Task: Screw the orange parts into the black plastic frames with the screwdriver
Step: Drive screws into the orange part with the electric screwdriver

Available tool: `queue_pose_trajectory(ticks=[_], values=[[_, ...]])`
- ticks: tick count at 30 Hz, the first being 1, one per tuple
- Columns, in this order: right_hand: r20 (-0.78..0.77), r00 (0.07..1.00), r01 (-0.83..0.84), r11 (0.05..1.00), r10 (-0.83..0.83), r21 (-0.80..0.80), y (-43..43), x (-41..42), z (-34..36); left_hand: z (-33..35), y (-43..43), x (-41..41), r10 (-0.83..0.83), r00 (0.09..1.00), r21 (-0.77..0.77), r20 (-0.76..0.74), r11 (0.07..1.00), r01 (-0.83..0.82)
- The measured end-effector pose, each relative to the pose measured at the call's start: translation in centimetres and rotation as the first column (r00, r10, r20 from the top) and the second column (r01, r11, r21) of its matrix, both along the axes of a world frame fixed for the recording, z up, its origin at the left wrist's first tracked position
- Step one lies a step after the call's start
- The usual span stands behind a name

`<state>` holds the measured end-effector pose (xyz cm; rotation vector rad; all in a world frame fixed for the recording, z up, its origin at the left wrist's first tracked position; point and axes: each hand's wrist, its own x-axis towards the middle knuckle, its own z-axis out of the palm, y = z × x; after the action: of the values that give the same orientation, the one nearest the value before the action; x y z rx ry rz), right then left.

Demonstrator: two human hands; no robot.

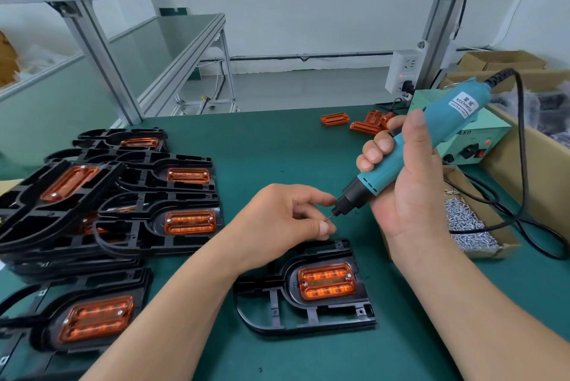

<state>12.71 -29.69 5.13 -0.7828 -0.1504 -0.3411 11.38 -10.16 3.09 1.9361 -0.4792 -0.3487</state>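
Gripping the tilted screwdriver (444, 123), right hand (410, 198) hangs past the near black frame (271, 299); left hand (285, 220) seemingly pinches a screw (327, 219).

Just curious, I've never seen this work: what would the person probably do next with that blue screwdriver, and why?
Probably lower the screwdriver onto the orange part in the nearest black frame. The left hand pinches at the bit tip, seemingly seating a screw, and the right hand grips the tool above that frame.

Six orange parts (327, 283) sit in frames (290, 279), about three more loose at the back. One frame lies alone; those stacked are too overlapped to count. One screwdriver (444, 121), one box of screws (490, 252)
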Motion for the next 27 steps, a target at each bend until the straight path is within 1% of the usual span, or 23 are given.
queue_pose_trajectory(ticks=[5, 10, 15, 17, 22, 27], values=[[-0.032, 0.999, 0.013, 0.999, -0.012, 0.037, 0.05, 0.01, -0.11, 0.06, -0.09, -0.10, 0.024, 1.000, -0.027, 0.010, 0.999, -0.024], [-0.017, 0.999, 0.040, 0.998, -0.039, 0.049, -0.02, 0.06, -0.10, 0.07, -0.42, -0.18, 0.077, 0.997, -0.066, 0.023, 0.995, -0.075], [-0.058, 0.997, 0.060, 0.995, -0.055, 0.085, -0.02, 0.11, -0.37, 0.01, -0.50, -0.24, 0.099, 0.994, -0.058, 0.051, 0.994, -0.096], [-0.066, 0.996, 0.064, 0.994, -0.058, 0.091, -0.09, 0.15, -0.48, -0.05, -0.47, -0.20, 0.098, 0.994, -0.061, 0.042, 0.994, -0.095], [-0.074, 0.994, 0.084, 0.991, -0.076, 0.107, -0.47, 0.44, -0.45, -0.10, -0.20, 0.13, 0.051, 0.998, -0.100, -0.038, 0.993, -0.055], [-0.077, 0.995, 0.069, 0.989, -0.059, 0.130, -0.77, 0.59, -0.41, -0.12, 0.03, 0.19, 0.050, 0.998, -0.109, -0.039, 0.993, -0.054]])
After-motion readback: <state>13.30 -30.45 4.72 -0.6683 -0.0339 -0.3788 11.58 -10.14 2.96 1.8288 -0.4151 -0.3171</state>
